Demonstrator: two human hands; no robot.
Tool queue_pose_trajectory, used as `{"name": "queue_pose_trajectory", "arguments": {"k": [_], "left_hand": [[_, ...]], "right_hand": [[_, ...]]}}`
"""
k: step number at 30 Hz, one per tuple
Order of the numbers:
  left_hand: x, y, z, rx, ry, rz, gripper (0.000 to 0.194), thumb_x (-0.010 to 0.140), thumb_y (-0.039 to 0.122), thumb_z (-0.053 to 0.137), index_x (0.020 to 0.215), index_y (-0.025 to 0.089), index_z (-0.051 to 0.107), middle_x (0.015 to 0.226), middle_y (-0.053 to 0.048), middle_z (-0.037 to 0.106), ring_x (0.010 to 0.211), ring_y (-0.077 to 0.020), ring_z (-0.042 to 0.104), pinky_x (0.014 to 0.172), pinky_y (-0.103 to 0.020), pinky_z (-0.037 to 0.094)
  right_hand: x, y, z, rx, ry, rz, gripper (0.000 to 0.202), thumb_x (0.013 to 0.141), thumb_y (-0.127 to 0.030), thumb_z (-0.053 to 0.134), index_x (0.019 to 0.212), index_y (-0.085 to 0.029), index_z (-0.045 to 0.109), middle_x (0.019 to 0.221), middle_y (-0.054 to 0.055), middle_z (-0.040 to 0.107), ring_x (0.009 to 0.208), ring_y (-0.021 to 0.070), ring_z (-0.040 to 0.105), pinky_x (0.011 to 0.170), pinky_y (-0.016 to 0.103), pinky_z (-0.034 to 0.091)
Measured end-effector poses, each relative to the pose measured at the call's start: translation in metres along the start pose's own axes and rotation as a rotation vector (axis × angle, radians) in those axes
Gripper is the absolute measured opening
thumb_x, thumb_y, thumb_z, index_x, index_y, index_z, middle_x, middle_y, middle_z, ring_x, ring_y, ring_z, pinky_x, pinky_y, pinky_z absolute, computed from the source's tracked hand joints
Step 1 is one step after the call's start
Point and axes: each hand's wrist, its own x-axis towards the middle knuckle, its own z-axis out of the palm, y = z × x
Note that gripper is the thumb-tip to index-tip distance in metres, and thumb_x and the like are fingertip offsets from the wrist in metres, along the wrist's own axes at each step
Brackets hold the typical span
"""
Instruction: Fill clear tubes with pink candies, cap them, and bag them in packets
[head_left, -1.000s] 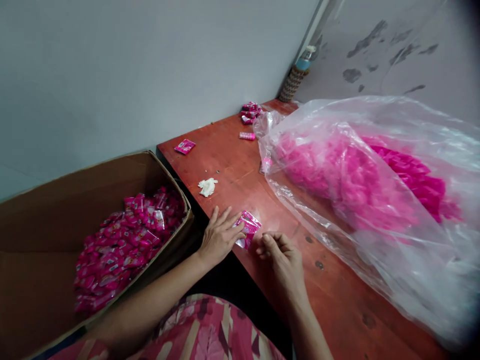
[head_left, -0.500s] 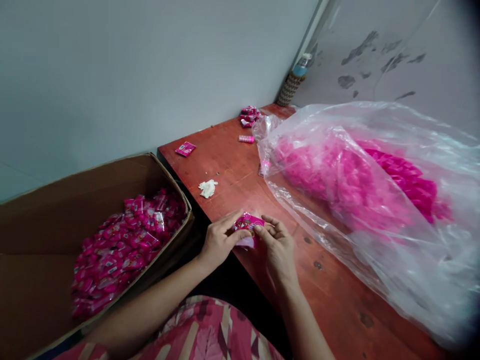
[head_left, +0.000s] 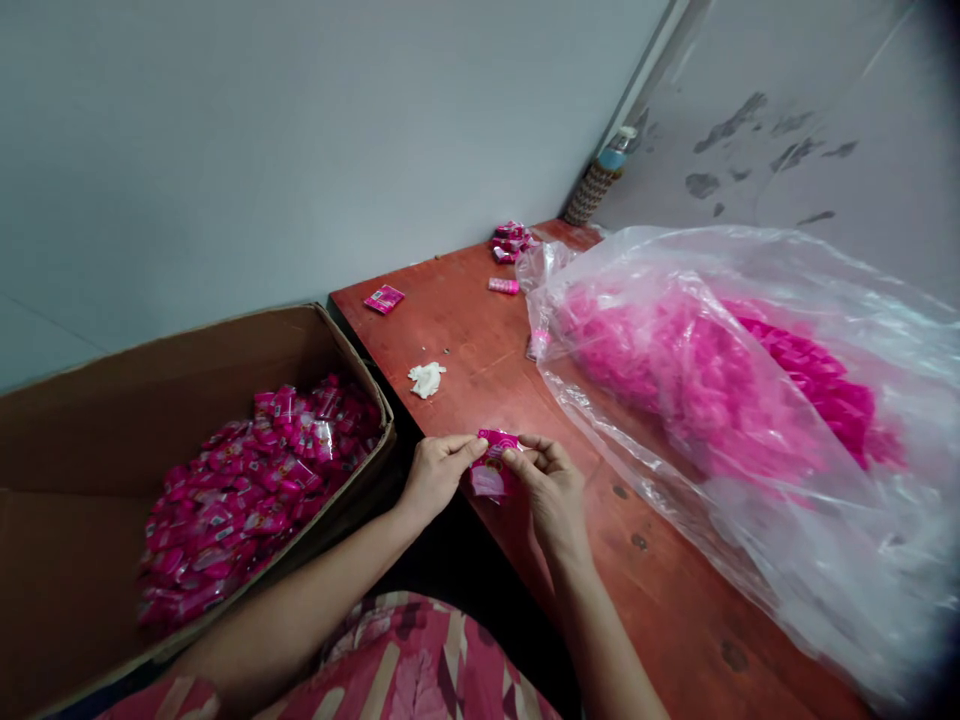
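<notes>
A small pink packet (head_left: 491,478) with a printed upper part and a clear, paler lower part is held over the edge of the red table (head_left: 480,350). My left hand (head_left: 440,478) pinches its upper left corner between thumb and fingers. On the other side, my right hand (head_left: 553,490) grips the upper right with thumb on top and fingers curled behind. Left of my hands, a cardboard box (head_left: 150,360) holds a heap of similar pink packets (head_left: 240,500).
A large clear plastic bag (head_left: 795,520) with bright pink pieces covers the table's right side. Crumpled white material (head_left: 427,379), a flat pink packet (head_left: 384,299), a small pink tube (head_left: 503,286), stacked packets (head_left: 511,241) and a bottle (head_left: 602,176) stand or lie farther back.
My left thumb and fingers have shifted up to the packet's top left corner, uncovering more of its front. The whole view has shifted slightly.
</notes>
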Motion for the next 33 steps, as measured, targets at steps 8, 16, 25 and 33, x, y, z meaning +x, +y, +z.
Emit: {"name": "queue_pose_trajectory", "arguments": {"k": [8, 16, 25, 33], "left_hand": [[0.009, 0.002, -0.008, 0.319, 0.103, 0.207, 0.025, 0.084, 0.031, 0.049, 0.086, 0.016, 0.070, 0.086, -0.004, 0.070, 0.080, -0.0175, 0.064, 0.075, -0.024, 0.048], [-0.002, -0.009, -0.001, 0.761, -0.116, 0.605, 0.024, 0.086, 0.022, 0.045, 0.101, 0.016, 0.063, 0.106, -0.007, 0.063, 0.109, -0.0227, 0.050, 0.097, -0.039, 0.037], [-0.004, -0.023, -0.002, 0.837, -0.200, 0.644, 0.029, 0.087, 0.021, 0.044, 0.112, 0.017, 0.057, 0.114, -0.008, 0.060, 0.117, -0.0246, 0.044, 0.103, -0.048, 0.026], [0.004, 0.009, -0.003, 0.057, -0.203, 0.060, 0.037, 0.080, 0.039, 0.053, 0.107, 0.015, 0.061, 0.098, -0.008, 0.066, 0.088, -0.0201, 0.062, 0.076, -0.027, 0.048]], "right_hand": [[0.012, 0.020, -0.013, -0.310, 0.009, -0.074, 0.039, 0.066, -0.043, 0.067, 0.090, -0.014, 0.059, 0.072, 0.005, 0.064, 0.064, 0.0181, 0.059, 0.058, 0.027, 0.045], [0.014, 0.010, -0.017, -0.548, -0.014, -0.197, 0.025, 0.075, -0.041, 0.057, 0.080, -0.017, 0.064, 0.071, 0.002, 0.063, 0.064, 0.0163, 0.054, 0.060, 0.025, 0.039], [0.016, 0.009, -0.030, -0.410, 0.136, -0.180, 0.027, 0.076, -0.043, 0.056, 0.069, -0.017, 0.058, 0.060, -0.003, 0.053, 0.054, 0.0108, 0.045, 0.050, 0.021, 0.034], [0.010, -0.015, -0.021, -0.086, -0.030, 0.007, 0.031, 0.069, -0.044, 0.065, 0.064, -0.016, 0.053, 0.051, -0.005, 0.043, 0.044, 0.0080, 0.035, 0.042, 0.019, 0.026]]}}
